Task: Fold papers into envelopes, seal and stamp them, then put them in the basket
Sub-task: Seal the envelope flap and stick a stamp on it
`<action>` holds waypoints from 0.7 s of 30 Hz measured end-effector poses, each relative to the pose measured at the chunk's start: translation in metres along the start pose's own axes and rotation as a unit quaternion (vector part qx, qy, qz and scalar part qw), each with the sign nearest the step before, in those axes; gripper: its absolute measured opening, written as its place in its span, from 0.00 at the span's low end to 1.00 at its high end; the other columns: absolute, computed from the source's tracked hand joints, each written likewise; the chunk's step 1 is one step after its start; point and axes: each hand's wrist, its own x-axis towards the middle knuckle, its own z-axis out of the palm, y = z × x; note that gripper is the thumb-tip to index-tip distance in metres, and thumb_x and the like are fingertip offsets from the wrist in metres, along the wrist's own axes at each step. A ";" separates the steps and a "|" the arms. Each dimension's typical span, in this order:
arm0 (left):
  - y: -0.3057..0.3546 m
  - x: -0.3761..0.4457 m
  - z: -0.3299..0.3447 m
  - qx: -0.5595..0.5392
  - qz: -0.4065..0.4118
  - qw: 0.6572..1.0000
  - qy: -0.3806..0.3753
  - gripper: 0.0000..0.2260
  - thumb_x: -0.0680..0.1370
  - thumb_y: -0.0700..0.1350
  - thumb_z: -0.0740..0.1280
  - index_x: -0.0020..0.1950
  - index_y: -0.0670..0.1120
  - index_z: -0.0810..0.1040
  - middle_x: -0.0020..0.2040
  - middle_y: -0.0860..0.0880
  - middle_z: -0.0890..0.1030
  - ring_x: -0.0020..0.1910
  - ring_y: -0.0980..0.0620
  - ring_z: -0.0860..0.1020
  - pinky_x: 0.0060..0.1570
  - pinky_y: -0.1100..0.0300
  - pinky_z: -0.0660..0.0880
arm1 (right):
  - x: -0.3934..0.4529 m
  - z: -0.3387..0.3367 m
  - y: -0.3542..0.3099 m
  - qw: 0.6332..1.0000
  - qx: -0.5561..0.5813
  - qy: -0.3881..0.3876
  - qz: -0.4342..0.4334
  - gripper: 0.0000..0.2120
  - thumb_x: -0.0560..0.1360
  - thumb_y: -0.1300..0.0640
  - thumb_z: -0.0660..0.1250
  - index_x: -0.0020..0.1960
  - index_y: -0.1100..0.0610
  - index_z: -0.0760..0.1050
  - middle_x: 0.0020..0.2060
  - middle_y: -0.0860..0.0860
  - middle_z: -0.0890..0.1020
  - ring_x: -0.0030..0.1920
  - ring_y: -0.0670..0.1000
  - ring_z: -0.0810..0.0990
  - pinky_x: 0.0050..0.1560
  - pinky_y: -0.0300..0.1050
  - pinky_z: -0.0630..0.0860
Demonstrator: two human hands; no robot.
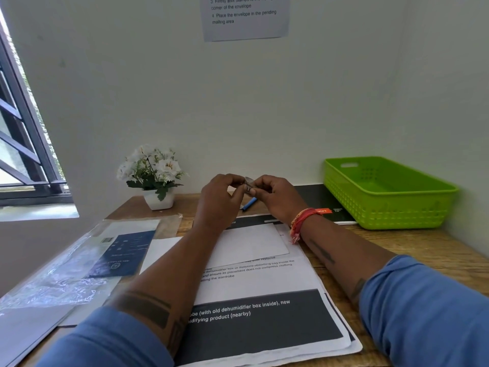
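My left hand [221,193] and my right hand [275,196] are raised above the desk, fingertips meeting. Between them they pinch a small greyish piece [248,184], too small to identify, perhaps a stamp. Below the hands a white envelope [248,243] lies flat on a stack of printed papers [264,321]. The green plastic basket [383,207] stands at the back right of the desk with nothing visible inside.
A blue pen-like stick [249,203] lies just behind the hands. A white flower pot [158,198] stands at the back left. A clear plastic pack with a dark blue card [124,254] lies at left. A black folder [325,202] lies beside the basket. An instruction sheet [244,18] hangs on the wall.
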 end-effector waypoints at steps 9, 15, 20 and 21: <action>0.001 -0.001 0.003 -0.004 -0.016 1.000 0.001 0.05 0.77 0.48 0.74 0.50 0.53 0.80 0.48 0.57 0.79 0.40 0.59 0.77 0.39 0.71 0.68 | 0.003 0.004 0.004 1.000 -0.016 0.020 -0.008 0.07 0.77 0.55 0.72 0.53 0.56 0.84 0.46 0.50 0.85 0.49 0.49 0.82 0.47 0.39 0.76; -0.002 -0.001 0.005 -0.015 -0.031 0.999 -0.008 0.05 0.77 0.48 0.73 0.49 0.54 0.78 0.49 0.57 0.79 0.37 0.58 0.78 0.40 0.62 0.72 | 0.004 0.006 0.007 0.999 -0.032 0.024 -0.007 0.07 0.77 0.54 0.72 0.53 0.55 0.84 0.46 0.50 0.85 0.49 0.48 0.82 0.46 0.37 0.75; -0.001 -0.001 0.004 -0.026 -0.036 0.999 -0.010 0.06 0.77 0.48 0.73 0.51 0.54 0.78 0.49 0.57 0.79 0.40 0.58 0.78 0.40 0.63 0.72 | 0.006 0.007 0.009 0.999 -0.039 0.026 -0.011 0.08 0.77 0.55 0.72 0.54 0.55 0.84 0.48 0.51 0.84 0.49 0.49 0.81 0.45 0.33 0.73; -0.001 -0.001 0.004 -0.019 -0.036 0.999 -0.011 0.06 0.77 0.48 0.73 0.51 0.54 0.78 0.49 0.57 0.79 0.39 0.58 0.78 0.40 0.63 0.71 | 0.006 0.007 0.010 0.999 -0.041 0.026 -0.010 0.08 0.77 0.55 0.72 0.54 0.55 0.84 0.48 0.51 0.84 0.50 0.49 0.81 0.45 0.34 0.73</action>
